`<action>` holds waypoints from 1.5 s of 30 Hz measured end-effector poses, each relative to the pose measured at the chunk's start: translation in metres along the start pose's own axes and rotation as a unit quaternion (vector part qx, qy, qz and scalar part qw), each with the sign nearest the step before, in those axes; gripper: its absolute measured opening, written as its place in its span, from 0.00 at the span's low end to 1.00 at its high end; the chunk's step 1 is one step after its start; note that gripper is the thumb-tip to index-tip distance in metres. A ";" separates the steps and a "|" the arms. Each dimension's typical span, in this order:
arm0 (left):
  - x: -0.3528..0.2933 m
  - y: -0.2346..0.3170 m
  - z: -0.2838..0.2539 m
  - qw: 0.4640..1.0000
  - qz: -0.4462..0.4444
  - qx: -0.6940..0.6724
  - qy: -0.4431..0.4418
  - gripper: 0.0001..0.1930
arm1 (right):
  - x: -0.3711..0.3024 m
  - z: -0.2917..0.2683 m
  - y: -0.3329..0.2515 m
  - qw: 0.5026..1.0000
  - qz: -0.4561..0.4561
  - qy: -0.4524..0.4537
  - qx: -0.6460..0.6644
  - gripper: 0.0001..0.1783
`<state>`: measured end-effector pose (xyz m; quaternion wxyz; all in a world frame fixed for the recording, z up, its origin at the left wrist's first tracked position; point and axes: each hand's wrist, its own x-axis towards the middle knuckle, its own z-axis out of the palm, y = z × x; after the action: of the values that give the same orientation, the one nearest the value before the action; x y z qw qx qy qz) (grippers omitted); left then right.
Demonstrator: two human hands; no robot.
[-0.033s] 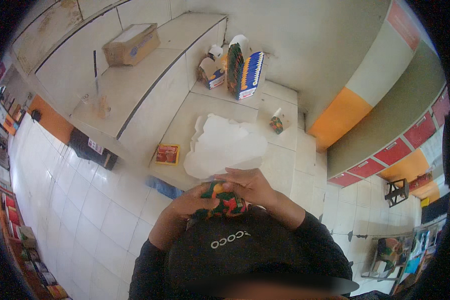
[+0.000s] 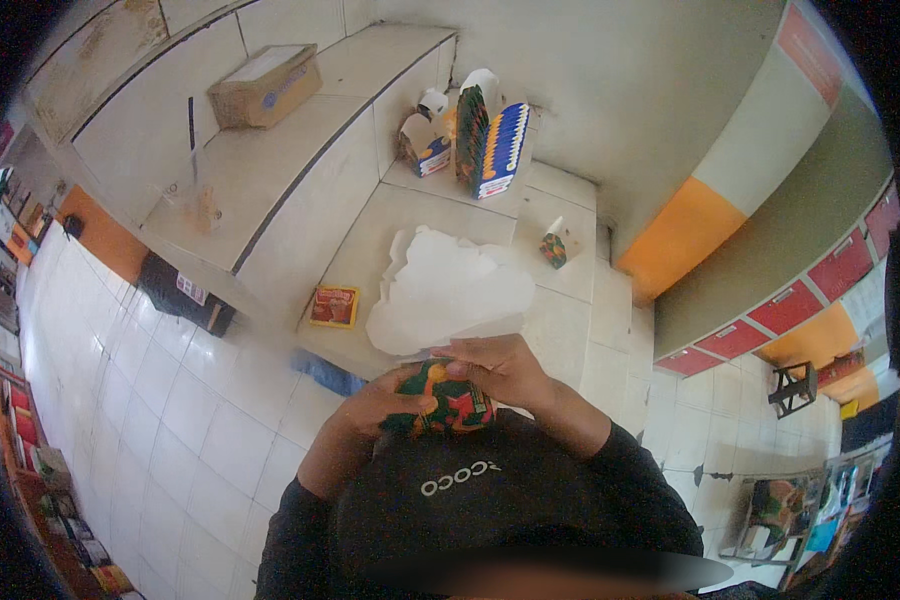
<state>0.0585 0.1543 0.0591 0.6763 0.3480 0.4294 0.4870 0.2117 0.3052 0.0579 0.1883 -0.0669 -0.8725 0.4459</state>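
Observation:
Close to my chest, I hold a small printed cardboard carton [image 2: 457, 402] in dark green, orange and red. My left hand [image 2: 388, 393] grips its left side, with the thumb across the printed face. The fingers of my right hand [image 2: 502, 366] close on its upper right edge. Just beyond my hands, a stack of flat white carton blanks [image 2: 450, 290] lies on the tiled counter [image 2: 365, 235]. To the left of the stack is a red and yellow packet [image 2: 335, 306]. A small bottle with a white tip and a green-orange patterned body [image 2: 554, 246] stands to the right.
Nested folded cartons [image 2: 502, 150] in blue, white and orange stand at the counter's back, beside another open carton [image 2: 425, 150]. A brown cardboard box [image 2: 266, 88] sits on the raised ledge to the left. A wall [image 2: 610, 80] bounds the far side. A dark stool [image 2: 793, 390] stands on the right.
The carton shifts very slightly between my hands, and a little more of its printed face shows. Everything else stays where it was.

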 end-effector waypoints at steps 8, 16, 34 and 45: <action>0.031 -0.034 0.032 0.979 -0.019 0.121 0.161 0.22 | 0.007 -0.065 0.010 0.963 -0.191 -0.186 -0.026 0.24; 0.045 -0.019 0.062 0.945 -0.006 0.287 0.159 0.18 | -0.006 -0.098 -0.003 0.896 -0.246 -0.335 -0.157 0.19; 0.057 -0.005 0.035 0.980 -0.064 0.147 0.119 0.12 | -0.033 -0.070 -0.008 0.990 0.083 -0.097 0.058 0.30; 0.077 0.015 0.023 0.951 -0.069 0.290 0.078 0.13 | -0.032 -0.081 0.011 0.960 -0.113 -0.151 -0.207 0.22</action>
<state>0.0866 0.2307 0.0629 0.5427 0.4593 0.6264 0.3194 0.2723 0.3637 0.0832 0.0858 0.0625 -0.9659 0.2363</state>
